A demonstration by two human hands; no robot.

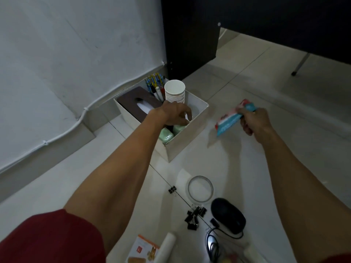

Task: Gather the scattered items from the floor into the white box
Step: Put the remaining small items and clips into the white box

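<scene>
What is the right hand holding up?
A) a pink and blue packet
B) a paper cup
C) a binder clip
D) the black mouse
A: the right hand grips the pink and blue packet above the floor, while the black mouse and binder clips lie on the floor and the paper cups stand in the white box.

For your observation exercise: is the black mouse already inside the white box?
No, the mouse lies on the floor beside binder clips, outside the white box.
</scene>
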